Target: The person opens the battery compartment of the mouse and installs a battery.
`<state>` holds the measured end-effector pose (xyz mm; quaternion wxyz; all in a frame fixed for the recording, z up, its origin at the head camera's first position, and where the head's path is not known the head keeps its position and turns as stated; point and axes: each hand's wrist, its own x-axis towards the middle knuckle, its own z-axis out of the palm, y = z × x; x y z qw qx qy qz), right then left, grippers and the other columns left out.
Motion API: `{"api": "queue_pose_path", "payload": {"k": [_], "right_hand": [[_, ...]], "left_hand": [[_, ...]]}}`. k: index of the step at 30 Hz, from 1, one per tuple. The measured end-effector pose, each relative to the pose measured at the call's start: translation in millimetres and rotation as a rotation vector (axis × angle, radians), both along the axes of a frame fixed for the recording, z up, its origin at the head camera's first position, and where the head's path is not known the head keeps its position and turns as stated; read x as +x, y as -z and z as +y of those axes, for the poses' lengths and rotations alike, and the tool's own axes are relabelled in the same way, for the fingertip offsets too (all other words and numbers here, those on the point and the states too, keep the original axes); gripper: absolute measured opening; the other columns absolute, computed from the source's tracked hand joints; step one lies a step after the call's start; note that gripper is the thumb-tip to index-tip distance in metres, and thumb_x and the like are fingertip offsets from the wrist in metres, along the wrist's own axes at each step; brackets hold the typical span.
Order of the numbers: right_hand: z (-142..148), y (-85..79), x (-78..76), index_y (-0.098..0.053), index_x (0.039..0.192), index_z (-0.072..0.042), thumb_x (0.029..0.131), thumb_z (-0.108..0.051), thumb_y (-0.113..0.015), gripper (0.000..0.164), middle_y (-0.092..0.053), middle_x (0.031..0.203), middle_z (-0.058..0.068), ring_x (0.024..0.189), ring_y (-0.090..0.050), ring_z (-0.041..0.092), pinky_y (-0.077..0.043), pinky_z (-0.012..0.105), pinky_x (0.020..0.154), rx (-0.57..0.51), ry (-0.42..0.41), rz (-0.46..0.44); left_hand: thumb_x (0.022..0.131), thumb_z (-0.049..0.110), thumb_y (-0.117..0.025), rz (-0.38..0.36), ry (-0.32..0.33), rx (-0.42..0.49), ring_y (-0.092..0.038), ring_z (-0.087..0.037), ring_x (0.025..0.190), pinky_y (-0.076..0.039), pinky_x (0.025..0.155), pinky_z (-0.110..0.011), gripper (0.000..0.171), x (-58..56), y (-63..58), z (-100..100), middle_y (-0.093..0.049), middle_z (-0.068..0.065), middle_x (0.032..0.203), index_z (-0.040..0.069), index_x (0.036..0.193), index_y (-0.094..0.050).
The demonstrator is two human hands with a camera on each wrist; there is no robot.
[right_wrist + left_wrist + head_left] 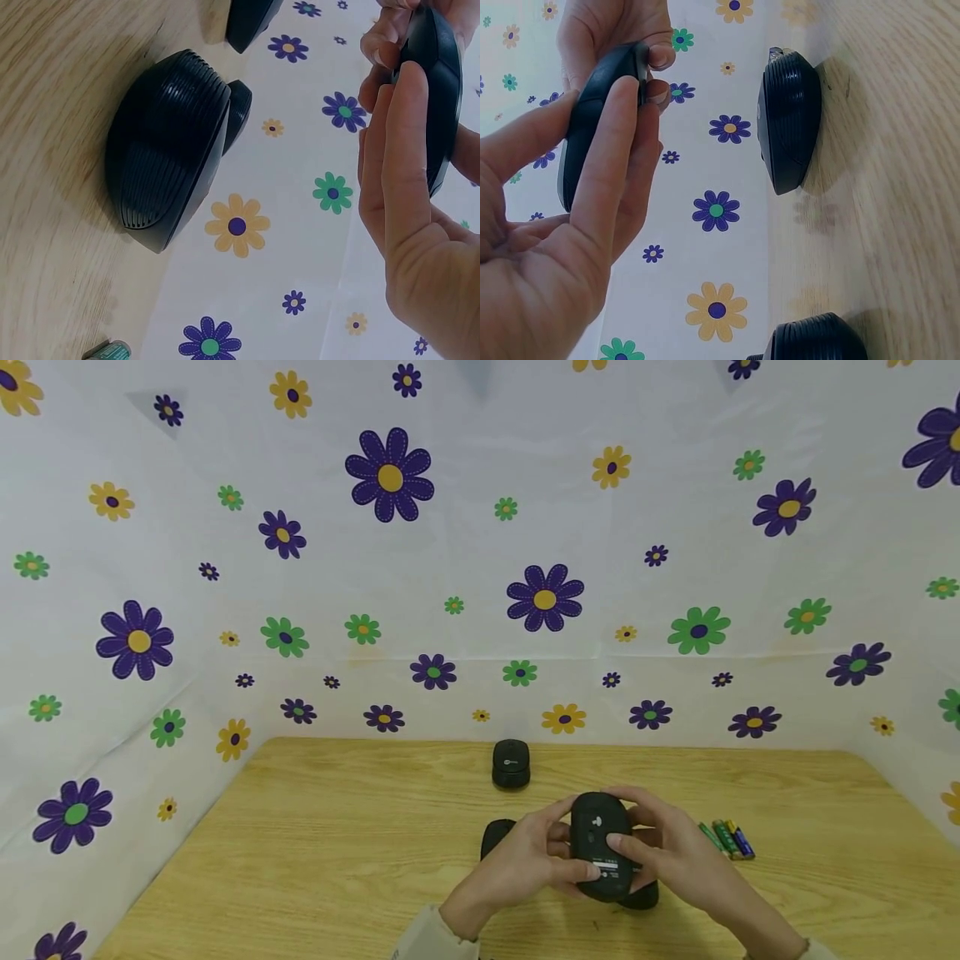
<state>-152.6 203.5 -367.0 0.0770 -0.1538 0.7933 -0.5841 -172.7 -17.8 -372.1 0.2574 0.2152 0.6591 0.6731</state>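
Note:
Both hands hold a black computer mouse (596, 827) above the table, its underside with a white label facing up toward the head view. My left hand (517, 860) grips its left side, the thumb lying across the lower underside near the label. On the other side my right hand (675, 852) grips the edge, with its thumb on the middle of the underside. In the left wrist view the mouse (592, 127) appears edge-on between the fingers. Behind the held one, a second black mouse (641, 896) sits on the table, mostly hidden.
Another dark mouse (495, 837) lies partly behind the left hand. Farther back stands a black mouse (511, 764) near the table's rear edge. Several green and blue batteries (727, 840) lie right of the right hand. A flower-patterned sheet (465, 543) surrounds the wooden table (337, 827).

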Motion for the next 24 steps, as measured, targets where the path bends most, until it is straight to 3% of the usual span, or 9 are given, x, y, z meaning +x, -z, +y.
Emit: {"api": "queue_pose_path", "payload": {"k": [14,24], "right_hand": [[-1.6,3.2,-1.9,-0.038,0.145,0.009,0.100,-0.003,-0.064,0.054,-0.060,0.118,0.029,0.101,-0.067,0.040,-0.064,0.043,0.059,-0.020,-0.012,0.006],[-1.9,3.4,-1.0,-0.037,0.145,0.011,0.101,-0.004,-0.062,0.053,-0.060,0.118,0.031,0.101,-0.068,0.040,-0.064,0.042,0.058,-0.022,-0.019,0.010]], "left_hand": [[0.091,-0.008,-0.070,0.013,-0.005,-0.045,-0.071,-0.022,0.095,-0.064,0.073,-0.042,0.080,-1.6,0.9,-0.4,-0.070,-0.009,0.106,0.003,0.159,-0.029],[0.090,-0.009,-0.070,0.015,-0.013,-0.020,-0.072,-0.025,0.094,-0.064,0.071,-0.044,0.080,-0.2,3.5,0.0,-0.070,-0.010,0.104,0.005,0.158,-0.032]]}}
